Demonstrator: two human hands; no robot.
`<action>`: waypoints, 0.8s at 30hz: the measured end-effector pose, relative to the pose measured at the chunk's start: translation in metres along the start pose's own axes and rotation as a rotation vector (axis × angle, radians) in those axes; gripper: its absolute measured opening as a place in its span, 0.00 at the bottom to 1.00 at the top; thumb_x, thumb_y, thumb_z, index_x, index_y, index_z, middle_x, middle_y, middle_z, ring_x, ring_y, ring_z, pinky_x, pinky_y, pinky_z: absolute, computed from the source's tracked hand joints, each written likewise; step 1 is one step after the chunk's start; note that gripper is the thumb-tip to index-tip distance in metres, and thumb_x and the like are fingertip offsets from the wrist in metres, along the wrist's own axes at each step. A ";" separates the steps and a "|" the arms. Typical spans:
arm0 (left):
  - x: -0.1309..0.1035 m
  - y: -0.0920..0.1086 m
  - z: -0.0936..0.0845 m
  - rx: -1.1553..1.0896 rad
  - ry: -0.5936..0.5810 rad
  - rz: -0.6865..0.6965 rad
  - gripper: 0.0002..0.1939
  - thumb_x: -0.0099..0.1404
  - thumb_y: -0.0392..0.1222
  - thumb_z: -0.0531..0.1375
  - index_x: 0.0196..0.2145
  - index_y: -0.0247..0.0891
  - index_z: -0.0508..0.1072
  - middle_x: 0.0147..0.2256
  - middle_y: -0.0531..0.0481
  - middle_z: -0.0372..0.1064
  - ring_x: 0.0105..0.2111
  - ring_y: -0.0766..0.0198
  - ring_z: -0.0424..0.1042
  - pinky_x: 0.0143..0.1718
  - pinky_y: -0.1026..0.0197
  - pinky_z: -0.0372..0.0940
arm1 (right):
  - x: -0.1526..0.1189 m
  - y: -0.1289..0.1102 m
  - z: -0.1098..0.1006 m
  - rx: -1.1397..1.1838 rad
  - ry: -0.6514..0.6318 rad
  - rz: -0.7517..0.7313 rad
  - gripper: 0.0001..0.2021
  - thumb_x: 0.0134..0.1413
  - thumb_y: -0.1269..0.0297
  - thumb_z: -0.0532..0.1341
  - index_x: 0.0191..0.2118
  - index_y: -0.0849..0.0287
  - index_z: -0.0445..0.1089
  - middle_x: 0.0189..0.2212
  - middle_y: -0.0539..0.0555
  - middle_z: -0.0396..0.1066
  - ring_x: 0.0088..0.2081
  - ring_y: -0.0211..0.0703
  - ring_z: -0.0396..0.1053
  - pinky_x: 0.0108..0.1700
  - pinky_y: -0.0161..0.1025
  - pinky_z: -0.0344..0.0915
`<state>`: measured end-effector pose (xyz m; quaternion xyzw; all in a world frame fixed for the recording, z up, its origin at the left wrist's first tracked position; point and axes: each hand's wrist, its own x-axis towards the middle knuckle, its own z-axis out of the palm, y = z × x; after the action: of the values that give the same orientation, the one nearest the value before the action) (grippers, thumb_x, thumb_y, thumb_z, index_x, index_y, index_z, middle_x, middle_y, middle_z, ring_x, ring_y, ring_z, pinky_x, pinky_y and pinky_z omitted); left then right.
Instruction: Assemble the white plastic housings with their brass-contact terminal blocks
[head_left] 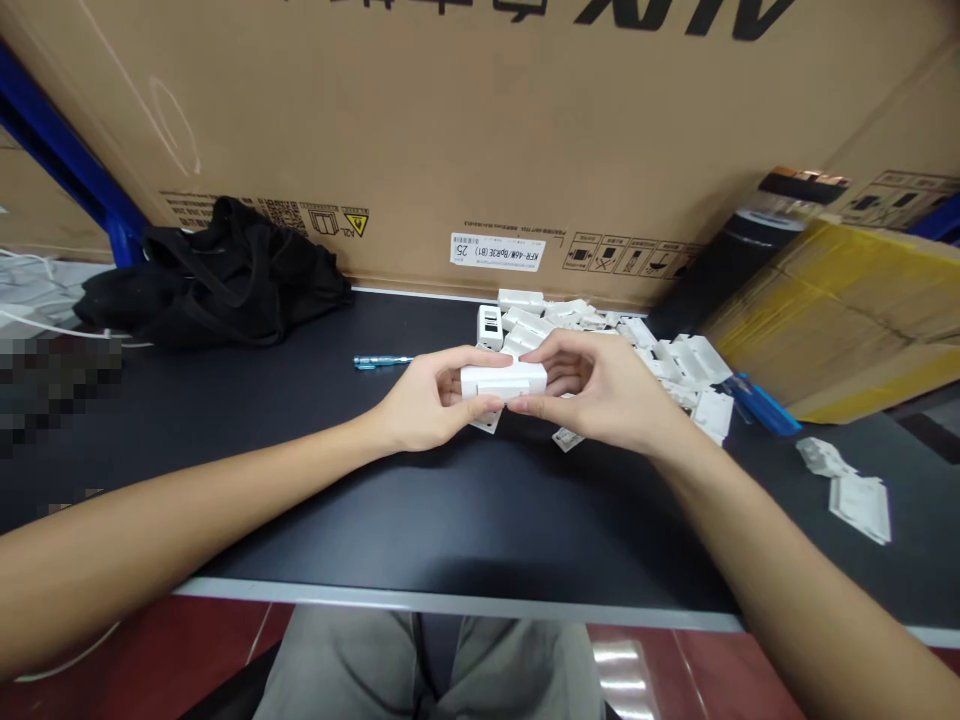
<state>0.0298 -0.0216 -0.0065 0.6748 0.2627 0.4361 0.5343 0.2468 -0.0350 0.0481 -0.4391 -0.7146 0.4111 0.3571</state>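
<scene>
Between my two hands, just above the dark table, is a small white plastic box-shaped casing [504, 380]. My left hand [429, 402] grips its left end, thumb along the near side. On the right end my right hand [600, 390] pinches it between thumb and fingers. Behind and to the right of my hands lies a heap of white plastic casings [529, 325], partly hidden by my right hand. One upright white piece with dark slots [490, 327] stands at the heap's left edge. A blue-green pen-like screwdriver [381, 362] rests left of it.
A black cloth bag [217, 275] lies at the back left. A large cardboard box [420, 120] stands along the back. At right are a taped carton [840, 320], a black roll [720, 260], a blue-handled tool [763, 403] and loose white pieces [861, 507].
</scene>
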 end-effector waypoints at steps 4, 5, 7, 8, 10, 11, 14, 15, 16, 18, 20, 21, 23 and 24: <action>0.001 0.003 -0.001 -0.081 -0.015 -0.049 0.20 0.60 0.43 0.70 0.47 0.33 0.73 0.42 0.44 0.79 0.38 0.61 0.79 0.39 0.62 0.75 | 0.001 -0.002 -0.012 -0.035 -0.099 -0.023 0.22 0.41 0.53 0.76 0.41 0.59 0.75 0.34 0.54 0.79 0.35 0.45 0.77 0.37 0.42 0.76; 0.000 0.004 -0.001 -0.097 -0.030 -0.059 0.19 0.59 0.42 0.71 0.45 0.34 0.72 0.40 0.46 0.79 0.37 0.63 0.79 0.38 0.64 0.74 | 0.001 -0.002 -0.019 -0.064 -0.110 -0.026 0.21 0.45 0.52 0.74 0.42 0.59 0.75 0.35 0.54 0.79 0.36 0.46 0.77 0.38 0.42 0.76; -0.001 0.006 -0.002 -0.105 -0.065 -0.071 0.18 0.58 0.40 0.72 0.41 0.34 0.70 0.38 0.47 0.79 0.34 0.65 0.79 0.36 0.66 0.73 | 0.002 0.000 -0.034 -0.157 -0.040 -0.038 0.17 0.55 0.50 0.67 0.43 0.58 0.76 0.35 0.55 0.79 0.38 0.46 0.77 0.39 0.42 0.75; -0.002 0.007 -0.002 -0.100 -0.082 -0.074 0.18 0.57 0.39 0.72 0.39 0.34 0.69 0.38 0.47 0.79 0.34 0.66 0.78 0.35 0.67 0.72 | 0.003 0.003 -0.043 -0.237 0.032 -0.040 0.16 0.59 0.50 0.64 0.42 0.58 0.76 0.35 0.55 0.79 0.38 0.47 0.77 0.38 0.43 0.74; -0.003 0.008 -0.002 -0.094 -0.107 -0.069 0.19 0.56 0.39 0.73 0.35 0.35 0.66 0.39 0.44 0.79 0.34 0.66 0.78 0.33 0.69 0.70 | 0.004 0.012 -0.057 -0.543 0.135 -0.037 0.10 0.59 0.57 0.63 0.37 0.58 0.76 0.32 0.55 0.79 0.34 0.47 0.76 0.36 0.44 0.71; -0.004 0.009 -0.002 -0.097 -0.116 -0.058 0.20 0.55 0.39 0.73 0.33 0.35 0.64 0.40 0.43 0.79 0.35 0.66 0.78 0.32 0.69 0.69 | 0.005 0.018 -0.062 -0.703 0.134 -0.026 0.07 0.57 0.61 0.63 0.34 0.58 0.76 0.30 0.55 0.79 0.32 0.47 0.76 0.36 0.44 0.69; -0.004 0.011 0.000 -0.106 -0.138 -0.040 0.22 0.55 0.39 0.73 0.33 0.36 0.61 0.39 0.42 0.79 0.35 0.63 0.79 0.30 0.68 0.69 | 0.009 0.032 -0.068 -0.915 0.034 0.001 0.05 0.53 0.67 0.63 0.32 0.60 0.76 0.29 0.55 0.79 0.31 0.48 0.75 0.36 0.44 0.67; -0.003 0.011 0.000 -0.107 -0.149 -0.045 0.22 0.56 0.39 0.73 0.34 0.37 0.61 0.38 0.43 0.79 0.35 0.62 0.79 0.30 0.67 0.69 | 0.010 0.036 -0.066 -0.916 0.005 -0.009 0.06 0.53 0.68 0.62 0.33 0.60 0.77 0.30 0.56 0.79 0.32 0.48 0.75 0.36 0.43 0.67; -0.003 0.012 0.001 -0.105 -0.158 -0.055 0.22 0.57 0.40 0.73 0.36 0.37 0.61 0.38 0.43 0.79 0.35 0.61 0.79 0.30 0.66 0.69 | 0.012 0.038 -0.064 -0.907 -0.022 -0.031 0.07 0.54 0.68 0.61 0.35 0.61 0.78 0.31 0.56 0.80 0.32 0.48 0.76 0.37 0.42 0.67; -0.003 0.012 0.003 -0.093 -0.170 -0.077 0.21 0.58 0.40 0.72 0.39 0.37 0.62 0.36 0.44 0.79 0.34 0.60 0.80 0.30 0.66 0.70 | 0.014 0.039 -0.055 -0.890 -0.070 -0.096 0.09 0.55 0.68 0.60 0.37 0.60 0.79 0.33 0.55 0.80 0.33 0.46 0.75 0.38 0.41 0.67; -0.003 0.012 0.004 -0.075 -0.157 -0.092 0.20 0.59 0.41 0.71 0.40 0.37 0.64 0.34 0.46 0.79 0.32 0.62 0.79 0.30 0.66 0.71 | 0.016 0.039 -0.046 -0.890 -0.114 -0.151 0.10 0.56 0.69 0.60 0.38 0.60 0.79 0.33 0.55 0.80 0.33 0.45 0.75 0.38 0.40 0.66; -0.003 0.011 0.005 -0.068 -0.144 -0.096 0.19 0.60 0.41 0.70 0.40 0.36 0.64 0.34 0.46 0.79 0.31 0.63 0.79 0.30 0.65 0.71 | 0.017 0.039 -0.041 -0.892 -0.126 -0.162 0.10 0.56 0.69 0.59 0.38 0.60 0.79 0.33 0.54 0.80 0.33 0.44 0.74 0.38 0.39 0.65; -0.002 0.010 0.005 -0.075 -0.118 -0.089 0.17 0.61 0.41 0.69 0.40 0.36 0.65 0.33 0.47 0.79 0.30 0.64 0.78 0.30 0.66 0.72 | 0.018 0.039 -0.034 -0.902 -0.135 -0.169 0.10 0.57 0.70 0.59 0.39 0.60 0.79 0.34 0.55 0.79 0.34 0.44 0.73 0.39 0.39 0.65; -0.002 0.010 0.005 -0.084 -0.109 -0.081 0.16 0.62 0.41 0.68 0.40 0.36 0.65 0.33 0.47 0.78 0.31 0.63 0.79 0.29 0.66 0.73 | 0.018 0.039 -0.032 -0.909 -0.134 -0.167 0.11 0.57 0.70 0.59 0.39 0.61 0.79 0.34 0.55 0.79 0.34 0.44 0.73 0.39 0.39 0.65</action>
<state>0.0320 -0.0282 0.0023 0.6632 0.2419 0.3873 0.5930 0.2815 0.0014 0.0286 -0.4646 -0.8766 0.0537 0.1134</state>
